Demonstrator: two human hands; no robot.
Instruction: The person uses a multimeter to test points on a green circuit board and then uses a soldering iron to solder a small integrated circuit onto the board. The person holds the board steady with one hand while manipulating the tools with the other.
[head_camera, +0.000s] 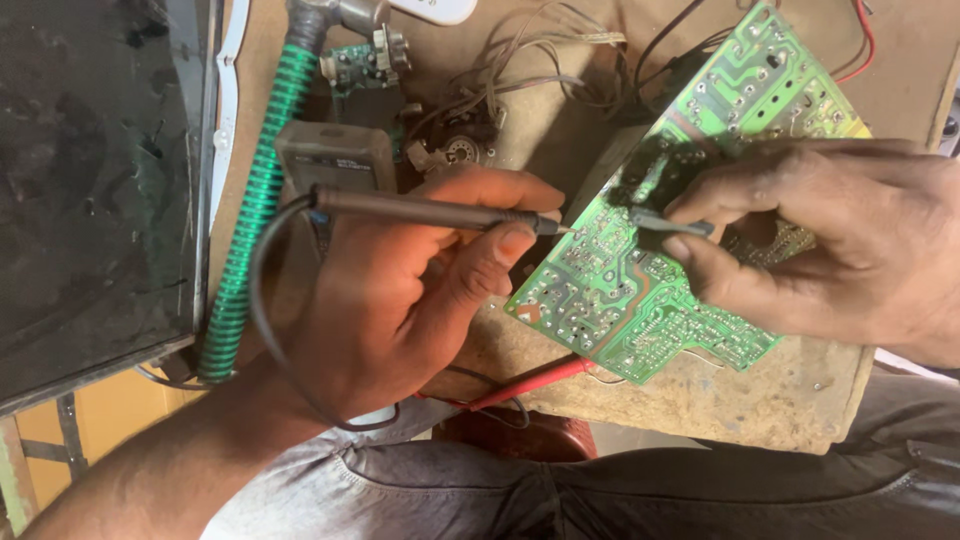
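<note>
Left hand (400, 290): my fingers pinch a slim black probe (430, 211), tip on the green circuit board (640, 290).
Right hand (830, 250): my fingers pinch a short dark probe (668, 224) against the board.

— Where are the hands?
— Left hand (400, 290) enters from seven o'clock, thumb and fingers pinched together, pointing toward three o'clock.
— The other?
— Right hand (830, 250) comes from three o'clock, fingertips pinched, wrist bent.

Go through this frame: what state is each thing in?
left hand: gripping black probe, tip on board
right hand: pinching second probe against board
green circuit board: solder side up, tilted
red probe: lying unused
multimeter: lying on bench
</note>
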